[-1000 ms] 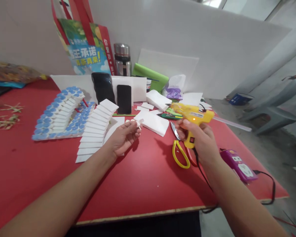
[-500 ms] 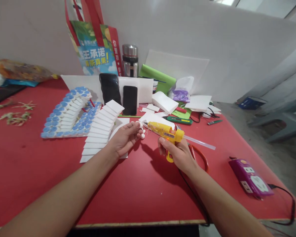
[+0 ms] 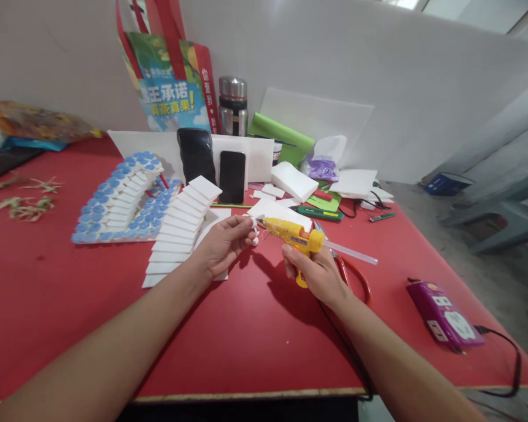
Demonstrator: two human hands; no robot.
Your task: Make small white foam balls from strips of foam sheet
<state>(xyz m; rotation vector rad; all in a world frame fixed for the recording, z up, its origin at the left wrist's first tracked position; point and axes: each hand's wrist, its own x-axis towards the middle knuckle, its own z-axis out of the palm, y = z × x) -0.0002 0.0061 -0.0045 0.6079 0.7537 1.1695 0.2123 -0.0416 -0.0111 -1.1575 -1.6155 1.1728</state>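
Closed in a pinch, my left hand [image 3: 231, 243] holds a small white lumpy piece [image 3: 256, 233], mostly hidden by the fingers. My right hand [image 3: 314, 269] is wrapped round the grip of a yellow hot glue gun [image 3: 293, 233]. Its nozzle points left and ends right by the white piece; whether they touch I cannot tell. A clear glue stick [image 3: 352, 252] sticks out of the gun's back. Left of my left hand stands a fanned stair of white foam boards [image 3: 176, 237], and beyond it a white model covered with blue discs [image 3: 110, 202].
Red-handled pliers or shears [image 3: 356, 275] lie behind my right hand. A green utility knife [image 3: 319, 213] and white board scraps are farther back. Two phones [image 3: 232, 177] lean upright near a steel flask [image 3: 233, 105]. A purple power socket [image 3: 444, 316] sits at right, with its cord trailing.
The glue stick's free end sits slightly further left and higher. Both hands keep nearly the same place and grip, and the view has shifted a little.
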